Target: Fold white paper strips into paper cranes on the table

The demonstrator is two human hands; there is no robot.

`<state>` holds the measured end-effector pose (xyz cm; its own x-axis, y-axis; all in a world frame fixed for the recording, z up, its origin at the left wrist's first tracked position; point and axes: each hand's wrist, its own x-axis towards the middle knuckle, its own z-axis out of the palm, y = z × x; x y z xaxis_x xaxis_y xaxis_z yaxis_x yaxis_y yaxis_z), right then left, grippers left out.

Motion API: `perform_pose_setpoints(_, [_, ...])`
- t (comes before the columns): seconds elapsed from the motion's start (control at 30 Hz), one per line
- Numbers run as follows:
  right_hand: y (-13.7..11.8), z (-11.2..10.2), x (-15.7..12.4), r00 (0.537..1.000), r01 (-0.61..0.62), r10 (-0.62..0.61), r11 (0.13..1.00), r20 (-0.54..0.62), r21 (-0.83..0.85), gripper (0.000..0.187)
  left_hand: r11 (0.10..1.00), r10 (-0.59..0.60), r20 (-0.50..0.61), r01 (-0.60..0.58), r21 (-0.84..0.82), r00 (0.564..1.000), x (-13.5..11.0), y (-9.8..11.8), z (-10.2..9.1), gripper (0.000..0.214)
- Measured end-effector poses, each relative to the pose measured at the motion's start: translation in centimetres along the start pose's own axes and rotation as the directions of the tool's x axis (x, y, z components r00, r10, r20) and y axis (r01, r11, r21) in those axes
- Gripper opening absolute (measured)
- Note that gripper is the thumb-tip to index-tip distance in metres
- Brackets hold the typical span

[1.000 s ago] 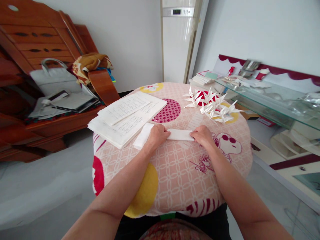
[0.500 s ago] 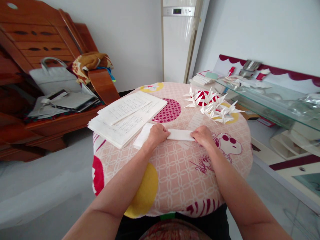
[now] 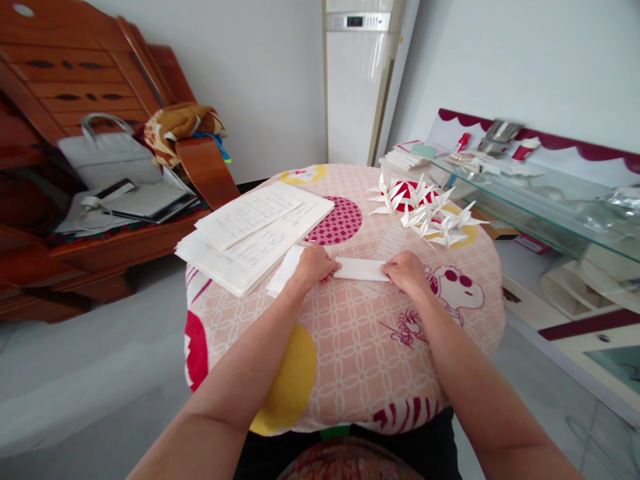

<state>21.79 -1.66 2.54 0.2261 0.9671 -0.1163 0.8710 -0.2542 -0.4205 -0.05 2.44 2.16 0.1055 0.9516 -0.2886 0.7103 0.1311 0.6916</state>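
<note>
One narrow white paper strip point(image 3: 361, 269): over the middle of the patterned tablecloth point(image 3: 345, 333) | left hand point(image 3: 316, 265): closed, gripping strip's left part | right hand point(image 3: 404, 269): pinching strip's right end | stack of written sheets point(image 3: 255, 233): beyond left hand, on tablecloth | white folded-paper cranes point(image 3: 420, 217): beyond right hand, on tablecloth | floor-standing air conditioner point(image 3: 353, 87): farthest back

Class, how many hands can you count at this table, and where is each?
2: the left hand holds the left side of the strip; the right hand holds its right end.
</note>
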Motion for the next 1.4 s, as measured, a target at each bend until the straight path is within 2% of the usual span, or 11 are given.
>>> perform_pose_setpoints(0.2, [-0.24, -0.16, -0.16, 1.000, -0.005, 0.005, 0.998, 0.005, -0.063, 0.027, 1.000, -0.008, 0.007, 0.008, 0.022, 1.000, 0.30, -0.29, 0.11, 0.018])
perform_pose_setpoints(0.47, [-0.34, -0.16, -0.11, 1.000, -0.026, 0.027, 0.997, 0.011, -0.079, 0.026, 0.999, 0.009, -0.008, -0.009, 0.042, 1.000, 0.09, -0.24, 0.05, 0.020])
perform_pose_setpoints(0.7, [-0.34, -0.11, -0.08, 1.000, -0.024, 0.024, 0.996, 0.008, -0.086, 0.026, 0.998, -0.021, -0.007, 0.021, 0.052, 1.000, -0.19, 0.17, -0.02, 0.021])
perform_pose_setpoints(1.2, [-0.13, 0.01, -0.09, 1.000, 0.009, -0.009, 0.995, -0.003, -0.102, 0.027, 0.997, -0.005, -0.016, 0.006, 0.082, 1.000, 0.15, -0.15, 0.21, 0.023])
perform_pose_setpoints(1.3, [-0.21, -0.06, -0.12, 1.000, 0.000, 0.000, 0.995, 0.005, -0.096, 0.027, 0.989, 0.036, -0.057, -0.028, 0.148, 0.998, 0.17, -0.40, 0.35, 0.023])
perform_pose_setpoints(1.4, [-0.24, -0.08, -0.10, 1.000, 0.002, -0.002, 0.995, 0.006, -0.099, 0.028, 0.964, 0.136, -0.176, -0.090, 0.249, 0.975, -0.04, -0.72, 0.62, 0.017])
